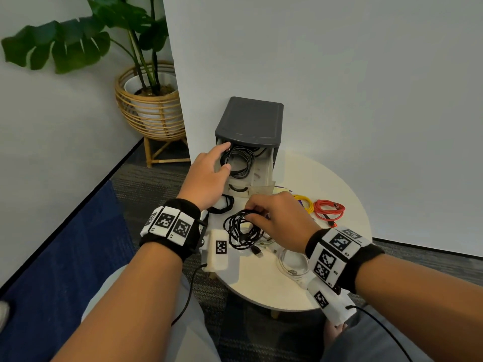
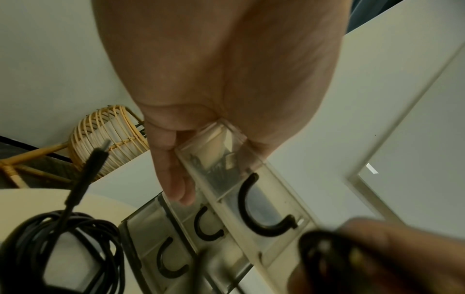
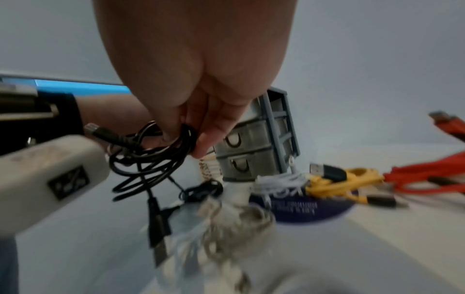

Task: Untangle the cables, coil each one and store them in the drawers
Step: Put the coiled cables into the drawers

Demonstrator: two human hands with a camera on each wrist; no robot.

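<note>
Pinching a coiled black cable [image 1: 241, 231] just above the table, the right hand [image 1: 282, 220] awaits storage. Ahead, the left hand [image 1: 209, 176], fingers relaxed, rests on the open top drawer [image 1: 261, 176] holding a stored black coil [image 1: 239, 160]. Yellow cable [image 1: 304, 202], red cable [image 1: 329, 209] and clear cable [image 1: 292, 265] remain beside the right hand.

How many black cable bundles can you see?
3. One coiled black cable lies in the open top drawer, one is gripped by the right hand, one lies on the table beneath the left hand. Closed drawers may hide more.
</note>
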